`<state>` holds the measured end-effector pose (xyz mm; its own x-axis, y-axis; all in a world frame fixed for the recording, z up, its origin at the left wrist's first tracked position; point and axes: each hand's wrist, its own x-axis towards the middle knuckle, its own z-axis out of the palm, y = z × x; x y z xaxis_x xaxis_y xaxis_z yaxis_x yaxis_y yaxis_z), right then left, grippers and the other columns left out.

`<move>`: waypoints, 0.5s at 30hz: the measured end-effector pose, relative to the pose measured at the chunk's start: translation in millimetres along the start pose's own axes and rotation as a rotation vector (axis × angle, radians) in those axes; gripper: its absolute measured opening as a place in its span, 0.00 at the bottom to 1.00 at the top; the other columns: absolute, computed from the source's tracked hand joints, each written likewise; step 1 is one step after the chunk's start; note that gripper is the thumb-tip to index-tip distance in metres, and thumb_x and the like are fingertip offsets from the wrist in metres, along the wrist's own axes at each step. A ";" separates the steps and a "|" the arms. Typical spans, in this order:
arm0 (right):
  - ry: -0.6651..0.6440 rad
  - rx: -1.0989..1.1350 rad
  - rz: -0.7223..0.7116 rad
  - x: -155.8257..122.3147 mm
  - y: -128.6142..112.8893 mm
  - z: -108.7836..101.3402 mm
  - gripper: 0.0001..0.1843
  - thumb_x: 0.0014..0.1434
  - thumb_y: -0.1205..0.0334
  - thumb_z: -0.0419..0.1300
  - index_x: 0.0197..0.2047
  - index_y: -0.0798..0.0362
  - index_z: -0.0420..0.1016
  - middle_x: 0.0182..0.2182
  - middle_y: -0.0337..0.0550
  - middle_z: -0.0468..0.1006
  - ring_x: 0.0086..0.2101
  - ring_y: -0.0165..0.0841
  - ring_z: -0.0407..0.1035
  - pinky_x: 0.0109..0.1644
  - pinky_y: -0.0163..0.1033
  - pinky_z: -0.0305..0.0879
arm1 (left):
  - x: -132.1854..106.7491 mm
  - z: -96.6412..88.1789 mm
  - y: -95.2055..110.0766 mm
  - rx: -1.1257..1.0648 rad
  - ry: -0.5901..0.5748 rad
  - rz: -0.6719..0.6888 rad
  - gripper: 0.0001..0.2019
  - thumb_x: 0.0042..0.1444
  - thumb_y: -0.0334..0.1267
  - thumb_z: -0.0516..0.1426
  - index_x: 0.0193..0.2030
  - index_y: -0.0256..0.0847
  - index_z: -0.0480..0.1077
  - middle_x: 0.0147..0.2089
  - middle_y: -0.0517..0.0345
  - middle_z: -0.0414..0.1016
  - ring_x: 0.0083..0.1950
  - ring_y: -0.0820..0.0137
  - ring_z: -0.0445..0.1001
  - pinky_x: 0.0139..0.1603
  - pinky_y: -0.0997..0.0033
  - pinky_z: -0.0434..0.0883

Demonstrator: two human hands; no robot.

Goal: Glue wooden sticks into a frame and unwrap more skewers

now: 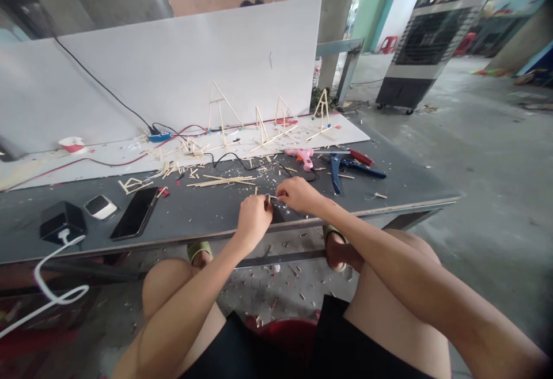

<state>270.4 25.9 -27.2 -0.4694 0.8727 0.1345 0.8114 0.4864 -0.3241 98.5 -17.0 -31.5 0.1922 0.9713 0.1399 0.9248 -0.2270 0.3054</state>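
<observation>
Close together at the front edge of the dark table (207, 209), my two hands meet over a small pale piece. My left hand (254, 218) is closed, fingers curled, gripping something too small to make out. My right hand (298, 194) pinches a short thin wooden stick (272, 197) that spans the gap between the hands. Just behind them lie a bundle of thin wooden sticks (224, 181) and a pink glue gun (301, 156). To the right of the glue gun rests a blue-handled cutter (339, 169).
Several stick frames (222, 114) stand on the white board (354, 128) at the back. A phone (135, 213), a white device (101, 207) and a black charger block (63, 220) lie at left. An air cooler (427, 45) stands beyond, at right. Scraps and cables litter the tabletop.
</observation>
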 end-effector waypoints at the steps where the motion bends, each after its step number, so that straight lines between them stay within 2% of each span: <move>1: 0.002 0.003 0.000 0.4 0.5 0.2 0.10 0.58 0.67 0.61 0.37 0.51 0.85 0.35 0.44 0.85 0.37 0.36 0.76 0.39 0.36 0.60 | -0.1 0.5 -0.3 0.001 0.002 0.005 0.09 0.60 0.32 0.57 0.37 0.39 0.80 0.36 0.48 0.83 0.39 0.61 0.80 0.40 0.67 0.68; 6: -0.016 0.004 0.015 0.7 0.6 -1.2 0.10 0.58 0.67 0.61 0.37 0.51 0.85 0.35 0.44 0.85 0.37 0.37 0.76 0.38 0.36 0.60 | -1.2 2.0 -0.9 0.016 0.010 0.016 0.09 0.60 0.31 0.57 0.36 0.39 0.80 0.37 0.48 0.82 0.39 0.61 0.79 0.40 0.67 0.68; 12: -0.034 -0.041 0.010 -2.4 -4.8 -4.2 0.11 0.61 0.65 0.60 0.40 0.52 0.85 0.39 0.46 0.85 0.41 0.38 0.76 0.43 0.36 0.62 | -0.5 1.4 -0.9 0.008 0.023 0.015 0.09 0.61 0.36 0.58 0.36 0.38 0.80 0.36 0.48 0.82 0.38 0.61 0.79 0.39 0.67 0.68; 15: -0.058 -0.056 0.022 -3.2 -8.0 -5.1 0.11 0.63 0.64 0.59 0.42 0.53 0.84 0.40 0.48 0.84 0.41 0.39 0.76 0.44 0.37 0.63 | 0.4 -0.1 -0.8 0.006 0.007 0.008 0.09 0.61 0.35 0.58 0.36 0.39 0.81 0.36 0.48 0.82 0.39 0.61 0.79 0.40 0.67 0.68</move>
<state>267.2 19.5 -20.3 -0.4694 0.8799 0.0733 0.8390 0.4704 -0.2735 97.8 -16.4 -31.6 0.1973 0.9689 0.1494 0.9250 -0.2344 0.2989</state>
